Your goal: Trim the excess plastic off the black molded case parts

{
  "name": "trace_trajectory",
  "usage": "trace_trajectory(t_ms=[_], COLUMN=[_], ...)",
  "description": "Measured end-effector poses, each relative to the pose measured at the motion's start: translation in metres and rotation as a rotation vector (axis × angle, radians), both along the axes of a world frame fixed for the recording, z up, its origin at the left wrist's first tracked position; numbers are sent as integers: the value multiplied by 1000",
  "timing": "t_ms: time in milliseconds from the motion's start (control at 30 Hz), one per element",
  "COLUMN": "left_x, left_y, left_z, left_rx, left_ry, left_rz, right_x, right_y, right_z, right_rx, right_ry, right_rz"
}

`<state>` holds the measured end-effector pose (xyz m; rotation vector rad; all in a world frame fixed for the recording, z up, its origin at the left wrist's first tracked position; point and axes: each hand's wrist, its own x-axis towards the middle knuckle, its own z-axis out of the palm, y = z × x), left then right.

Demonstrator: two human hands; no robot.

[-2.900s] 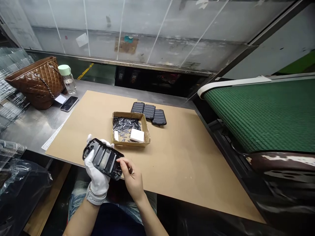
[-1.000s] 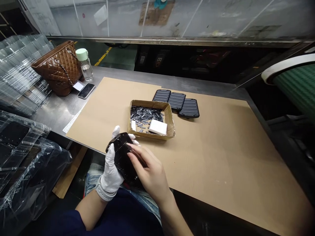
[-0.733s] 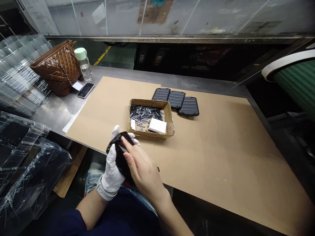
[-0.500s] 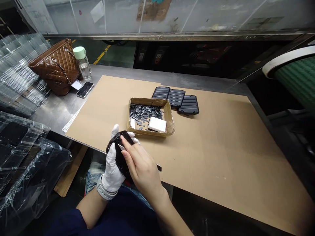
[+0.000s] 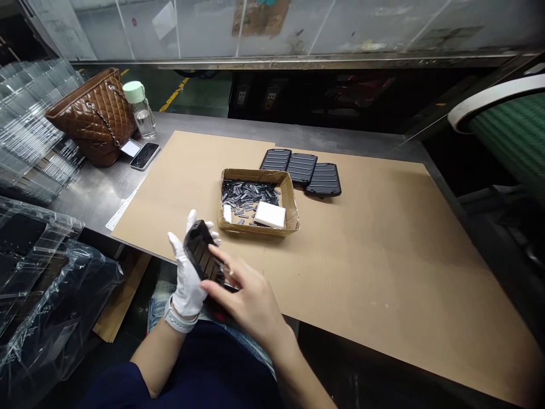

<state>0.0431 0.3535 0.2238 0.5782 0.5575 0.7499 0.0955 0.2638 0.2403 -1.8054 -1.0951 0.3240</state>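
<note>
A black plastic cover (image 5: 200,247) with a ribbed face is held tilted over the table's front edge. My left hand (image 5: 187,284), in a white glove, supports it from behind. The left thumb stands away from the cover, while the fingertips show past its far edge. My bare right hand (image 5: 251,295) has its thumb and fingers on the near right side of the cover. Something thin and shiny shows by the right fingers, too small to name. Beyond my hands is a cardboard box (image 5: 293,210) holding many small black strips (image 5: 244,194) and a white block (image 5: 269,215).
Three black ribbed covers (image 5: 301,168) lie overlapping behind the box on brown cardboard (image 5: 361,255). At the back left are a brown quilted bag (image 5: 96,119), a bottle (image 5: 143,116) and a phone (image 5: 145,155). Plastic-wrapped trays (image 5: 55,295) stand left of the table.
The cover has been turned, so its ribbed face now shows instead of the smooth one. My left thumb has lifted off it, and my right fingers have shifted to its near side.
</note>
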Motion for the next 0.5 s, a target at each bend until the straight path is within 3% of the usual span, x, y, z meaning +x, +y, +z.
trace_trajectory(t_ms=[100,233,333,500], left_x=[-2,-19,-28,-27], left_y=[9,22,30,32], left_z=[-10,-16,-9,10], left_rx=[112,361,584,769], left_ry=[82,138,182,214], left_rz=[-7,-234,-354,-359], right_x=[-2,15,30,37], right_y=[-3,-16,-26,-28], right_z=[-5,-10,-19,-39], right_rx=[79,145,124,151], right_ry=[22,130,228,352], right_rz=[-17,7,9,-33])
